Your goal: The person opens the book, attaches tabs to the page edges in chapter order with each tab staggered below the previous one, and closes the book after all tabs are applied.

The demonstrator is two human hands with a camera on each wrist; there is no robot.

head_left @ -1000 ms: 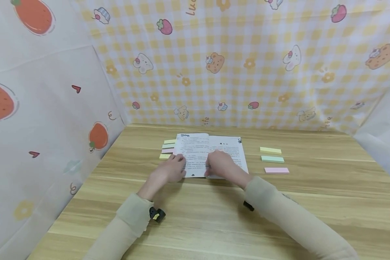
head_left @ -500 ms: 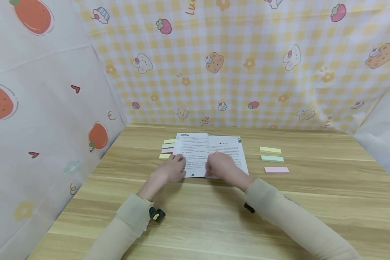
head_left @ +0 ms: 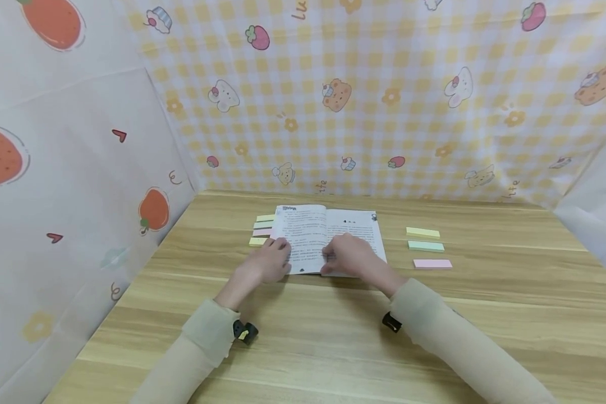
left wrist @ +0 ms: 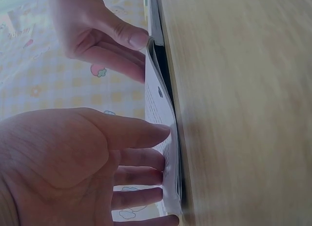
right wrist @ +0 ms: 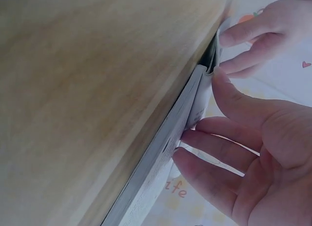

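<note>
An open book [head_left: 303,235] with printed pages lies flat on the wooden table. My left hand [head_left: 270,261] rests on the outer edge of the left page, its fingers extended and the thumb [left wrist: 156,133] near the lower edge. Over the right page, by the middle fold, is my right hand [head_left: 350,255]. In the right wrist view its thumb [right wrist: 224,84] touches the book's fold at the lower end, while the other fingertips meet the right page. Coloured sticky tabs [head_left: 264,232] stick out past the left edge, partly hidden by the left hand.
Right of the book lie three strips of sticky notes: yellow [head_left: 422,232], green [head_left: 426,246] and pink [head_left: 432,264]. A yellow checked cloth [head_left: 363,129] hangs behind the table [head_left: 303,348], and a white patterned cloth [head_left: 91,185] hangs on the left.
My right hand has shifted slightly to the right, its thumb and fingers less bunched at the fold. The left hand stays on the left page. The head view has tilted slightly.
</note>
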